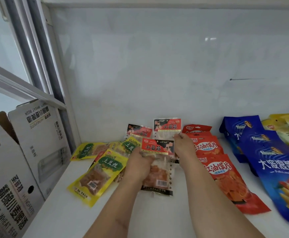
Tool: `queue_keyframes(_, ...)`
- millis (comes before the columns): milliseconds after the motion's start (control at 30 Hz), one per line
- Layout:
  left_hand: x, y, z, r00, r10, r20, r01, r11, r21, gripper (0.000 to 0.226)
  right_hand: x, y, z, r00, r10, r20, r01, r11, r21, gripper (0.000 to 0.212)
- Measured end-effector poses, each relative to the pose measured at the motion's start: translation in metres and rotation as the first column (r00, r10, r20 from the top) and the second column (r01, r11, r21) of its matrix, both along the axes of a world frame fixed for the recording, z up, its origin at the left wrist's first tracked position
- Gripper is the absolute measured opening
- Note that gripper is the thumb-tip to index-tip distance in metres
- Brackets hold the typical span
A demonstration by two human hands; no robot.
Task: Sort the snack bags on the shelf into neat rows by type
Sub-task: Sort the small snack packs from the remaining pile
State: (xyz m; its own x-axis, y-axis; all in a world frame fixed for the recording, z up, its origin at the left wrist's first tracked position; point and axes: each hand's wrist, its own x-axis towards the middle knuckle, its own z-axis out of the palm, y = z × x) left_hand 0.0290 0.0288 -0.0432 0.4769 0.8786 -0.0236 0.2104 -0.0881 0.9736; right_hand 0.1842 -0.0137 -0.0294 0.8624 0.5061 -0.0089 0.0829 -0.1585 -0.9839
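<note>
Several red-and-black snack packs lie at the shelf's middle. My left hand (138, 166) grips the front red-and-black pack (159, 176) at its left side. My right hand (183, 146) pinches the lower right corner of a rear red-and-black pack (167, 127), which stands higher than the others. A third such pack (139, 131) lies behind to the left. Yellow-and-green packs (95, 176) lie loosely overlapped on the left. Red chip bags (226, 176) run in a row on the right.
Blue chip bags (271, 157) overlap in a row further right, with yellow bags (284, 124) behind them. White beer cartons (14, 162) stand at the left edge of the white shelf (68, 213). The shelf's white back wall rises just behind the packs.
</note>
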Motion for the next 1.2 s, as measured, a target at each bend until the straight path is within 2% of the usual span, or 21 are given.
queue_keyframes(100,0.02,0.004,-0.008,1.0,0.017,-0.024,-0.018,0.999,-0.045,0.012,0.012,0.006,0.004,0.997,0.016,-0.075,-0.021,0.998,-0.06,0.032)
queue_keyframes(233,0.044,0.008,-0.014,0.998,0.039,-0.055,-0.042,0.997,-0.06,0.013,0.019,0.012,0.008,0.975,0.018,-0.223,-0.033,0.997,-0.063,0.043)
queue_keyframes(333,0.061,0.01,-0.019,0.996,0.05,-0.07,-0.048,0.998,0.03,0.021,0.026,0.023,0.0,0.998,0.022,-0.064,-0.033,0.984,-0.176,0.044)
queue_keyframes(433,0.072,0.011,-0.023,0.983,0.1,-0.153,-0.084,0.99,0.11,0.026,0.028,0.028,-0.008,0.998,0.041,0.041,-0.032,0.981,-0.19,0.022)
queue_keyframes(533,0.076,0.015,-0.028,0.955,0.158,-0.252,-0.106,0.972,0.207,0.03,0.03,0.032,-0.013,0.99,0.063,0.124,-0.031,0.971,-0.239,0.018)
queue_keyframes(700,0.075,0.016,-0.027,0.899,0.182,-0.398,-0.051,0.947,0.318,0.039,0.032,0.037,-0.016,0.964,0.07,0.258,0.029,0.931,-0.363,0.017)
queue_keyframes(900,0.069,0.019,-0.029,0.879,0.241,-0.411,-0.075,0.922,0.38,0.051,0.031,0.042,-0.022,0.948,0.051,0.313,0.078,0.919,-0.388,0.021)
queue_keyframes(1000,0.066,0.018,-0.026,0.864,0.256,-0.434,-0.065,0.911,0.407,0.049,0.031,0.042,-0.024,0.949,0.013,0.316,0.113,0.92,-0.376,0.025)
queue_keyframes(1100,0.063,0.016,-0.023,0.914,0.175,-0.366,-0.029,0.929,0.37,0.041,0.03,0.043,-0.023,0.939,-0.036,0.343,0.163,0.923,-0.349,0.029)
queue_keyframes(1200,0.062,0.015,-0.02,0.948,0.106,-0.3,-0.006,0.948,0.319,0.041,0.027,0.044,-0.023,0.941,-0.034,0.337,0.152,0.931,-0.33,0.044)
